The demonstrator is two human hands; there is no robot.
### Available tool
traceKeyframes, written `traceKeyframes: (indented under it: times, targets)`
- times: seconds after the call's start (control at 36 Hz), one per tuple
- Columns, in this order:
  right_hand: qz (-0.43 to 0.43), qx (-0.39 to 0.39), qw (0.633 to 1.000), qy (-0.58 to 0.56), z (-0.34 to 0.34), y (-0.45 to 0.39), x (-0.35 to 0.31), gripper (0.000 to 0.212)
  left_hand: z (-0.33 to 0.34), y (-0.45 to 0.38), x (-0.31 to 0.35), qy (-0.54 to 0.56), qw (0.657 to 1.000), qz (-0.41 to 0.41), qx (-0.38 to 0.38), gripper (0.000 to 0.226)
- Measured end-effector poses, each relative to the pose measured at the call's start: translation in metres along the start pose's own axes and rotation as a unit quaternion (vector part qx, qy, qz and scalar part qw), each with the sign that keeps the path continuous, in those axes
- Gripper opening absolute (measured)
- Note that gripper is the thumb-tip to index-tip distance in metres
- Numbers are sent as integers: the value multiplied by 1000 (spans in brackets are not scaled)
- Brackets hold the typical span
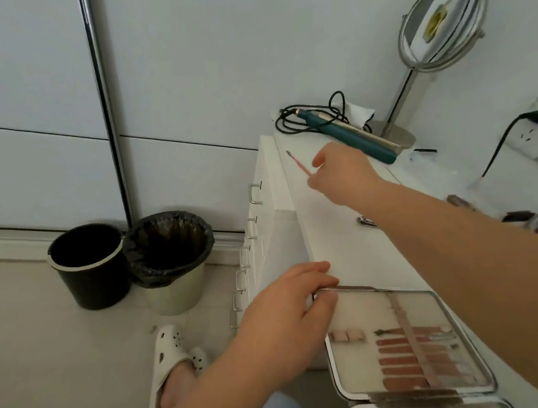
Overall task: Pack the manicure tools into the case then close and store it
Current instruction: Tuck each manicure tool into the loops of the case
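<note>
The manicure case (447,303) lies open on the white dresser top (342,245) at the lower right, with several pink-handled tools strapped inside. My left hand (289,308) grips the far left corner of the case. Farther back, my right hand (339,173) pinches a thin pink-handled tool (298,162) just above the dresser top. A small metal nail clipper (366,222) lies on the dresser beside my right forearm.
A teal corded styling tool (347,134) and a round standing mirror (442,20) stand at the dresser's back. A wall socket with a plug (537,119) is at the right. Two bins, black (90,267) and bag-lined (172,262), sit on the floor left of the drawers.
</note>
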State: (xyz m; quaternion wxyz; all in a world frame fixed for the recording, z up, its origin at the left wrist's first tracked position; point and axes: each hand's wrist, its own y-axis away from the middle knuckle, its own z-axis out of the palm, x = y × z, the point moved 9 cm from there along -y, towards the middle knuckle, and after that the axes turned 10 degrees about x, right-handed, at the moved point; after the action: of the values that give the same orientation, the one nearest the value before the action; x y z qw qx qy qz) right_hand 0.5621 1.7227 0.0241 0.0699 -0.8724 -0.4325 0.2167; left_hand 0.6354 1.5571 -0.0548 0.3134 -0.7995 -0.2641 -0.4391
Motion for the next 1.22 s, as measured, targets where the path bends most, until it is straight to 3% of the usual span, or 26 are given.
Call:
traceKeyframes:
  times: [0.08,0.17,0.25,0.33,0.42,0.53,0.61,0.81,0.94,1.06,1.22]
  targets:
    - [1,1,994,-110,-18,46,2,25,-1,0,1,29,998,-42,-24,26]
    - [-22,-1,991,-132,-40,96,10,19,-9,-2,4,66,991,-103,-46,33]
    - [-24,-3,982,-188,-63,137,20,19,-24,-2,13,85,989,-123,-7,37]
    - [-24,-29,968,-247,-73,171,28,21,-31,8,26,132,984,-114,43,29]
    - [-26,-41,954,-295,-77,197,35,23,-34,22,40,185,974,-79,104,7]
    - [-34,-30,943,-328,-80,216,45,22,-31,38,50,214,968,-55,119,13]
    - [-23,-28,933,-357,-80,225,54,29,-26,45,54,187,975,-46,107,14]
    - [16,-49,926,-375,-85,228,76,9,-11,54,66,151,982,-28,114,16]
    - [33,-32,926,-374,-91,223,93,12,4,48,71,140,986,-27,92,15]
    - [37,7,944,-326,-94,218,113,18,7,43,72,-13,996,7,89,18]
    - [59,56,971,-226,-93,215,142,19,11,45,70,-164,983,58,64,23]
